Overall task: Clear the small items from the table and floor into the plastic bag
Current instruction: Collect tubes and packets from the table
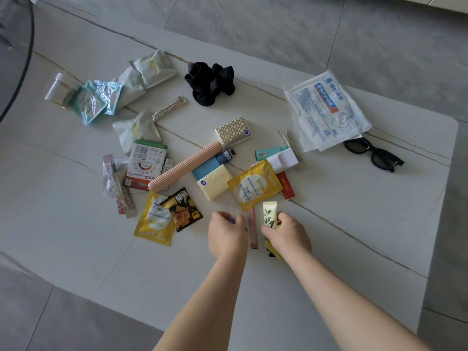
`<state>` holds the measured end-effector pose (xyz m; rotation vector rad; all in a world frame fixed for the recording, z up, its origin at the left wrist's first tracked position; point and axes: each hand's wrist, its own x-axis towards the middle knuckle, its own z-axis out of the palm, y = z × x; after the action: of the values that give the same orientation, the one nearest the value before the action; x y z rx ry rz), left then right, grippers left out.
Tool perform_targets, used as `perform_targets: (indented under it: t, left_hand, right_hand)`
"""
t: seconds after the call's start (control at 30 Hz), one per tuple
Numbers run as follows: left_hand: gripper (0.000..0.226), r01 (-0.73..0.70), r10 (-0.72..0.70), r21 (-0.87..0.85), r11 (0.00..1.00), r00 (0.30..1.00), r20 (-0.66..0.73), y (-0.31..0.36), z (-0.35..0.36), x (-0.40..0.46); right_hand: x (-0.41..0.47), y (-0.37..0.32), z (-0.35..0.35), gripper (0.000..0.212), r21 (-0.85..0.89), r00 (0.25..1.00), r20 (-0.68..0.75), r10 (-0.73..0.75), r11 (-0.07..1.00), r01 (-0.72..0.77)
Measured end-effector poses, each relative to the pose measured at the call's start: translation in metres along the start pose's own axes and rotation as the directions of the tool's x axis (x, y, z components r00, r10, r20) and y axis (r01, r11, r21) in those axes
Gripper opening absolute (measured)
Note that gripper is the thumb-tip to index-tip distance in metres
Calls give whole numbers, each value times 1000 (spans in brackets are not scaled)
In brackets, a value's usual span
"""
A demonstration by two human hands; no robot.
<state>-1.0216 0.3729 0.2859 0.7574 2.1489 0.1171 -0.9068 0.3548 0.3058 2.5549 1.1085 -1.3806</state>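
Note:
Many small items lie scattered over a pale marble table (329, 224). My right hand (286, 233) grips a small cream tube with a green leaf print (269, 214), with a yellow wrapper (274, 252) showing under the wrist. My left hand (226, 230) pinches a small clear item with a purple end (233, 216). A thin pink stick (252, 230) lies between the two hands. Just beyond them are a yellow sachet (253, 184), a pale tissue pack (215, 182) and a dark snack packet (183, 209). No plastic bag shows in the head view.
Farther out lie a pink ribbed case (186, 165), a black scrunchie (210, 82), a face mask pack (326, 107), black sunglasses (374, 154), teal sachets (95, 100), a small jar (59, 89) and white pouches (149, 69). Grey floor tiles (76, 320) surround the table.

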Motion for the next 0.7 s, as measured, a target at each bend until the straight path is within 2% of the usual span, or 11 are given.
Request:
perform_targets:
  t: [0.17, 0.33, 0.43, 0.5, 0.63, 0.7]
  left_hand:
    - [33, -24, 47, -184, 983, 991, 122, -6, -2, -12]
    - [26, -101, 99, 3, 995, 980, 172, -7, 17, -23]
    - [17, -128, 113, 132, 983, 987, 117, -5, 27, -25]
    - [19, -140, 129, 198, 970, 990, 64, -1, 31, -28]
    - [18, -130, 133, 224, 966, 991, 0, 3, 33, -32]
    - [13, -124, 124, 195, 973, 992, 13, 0, 33, -32]
  right_hand:
    - [-4, 3, 0, 14, 81, 997, -1, 76, 994, -75]
    - [-4, 21, -9, 17, 158, 990, -29, 139, 979, -132]
    - [-2, 34, -14, 17, 174, 986, -45, 159, 973, -149]
    - [-3, 40, -17, 15, 180, 985, -47, 164, 972, -153]
    - [-6, 49, -20, 16, 212, 984, -47, 173, 964, -159]
    - [-8, 51, -22, 17, 224, 985, -37, 167, 962, -154]
